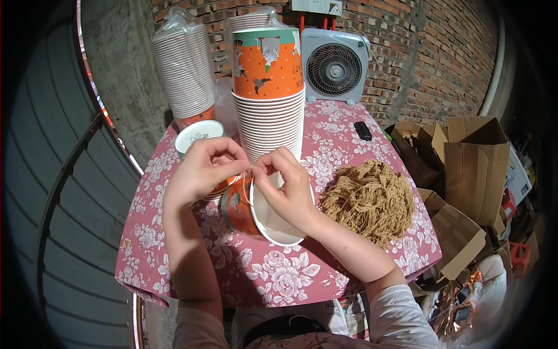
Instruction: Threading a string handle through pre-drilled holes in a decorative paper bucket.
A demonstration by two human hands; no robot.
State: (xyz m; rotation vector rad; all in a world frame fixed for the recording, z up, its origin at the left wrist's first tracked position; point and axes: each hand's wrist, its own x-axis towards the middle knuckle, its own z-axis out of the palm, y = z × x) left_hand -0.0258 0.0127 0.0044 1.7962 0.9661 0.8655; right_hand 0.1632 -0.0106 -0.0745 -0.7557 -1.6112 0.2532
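Note:
An orange paper bucket (237,210) with a white rim lies tipped on the table, its open mouth turned to the right and toward me. My left hand (210,167) pinches a thin tan string (246,189) just above the bucket's rim. My right hand (286,189) reaches across the mouth and pinches the same string, its fingertips almost meeting the left ones. The string hangs down beside the rim; whether it passes through the bucket's wall is hidden. Behind my hands rises a tall stack of white-rimmed buckets (270,123), topped by an upside-down orange one (267,67).
A heap of tan strings (369,203) lies right of my right forearm. Bagged buckets (185,70) and a white-topped bucket (199,135) stand at the left. A box fan (335,65) and a black object (362,131) are at the back. Cardboard boxes (475,168) crowd the right side.

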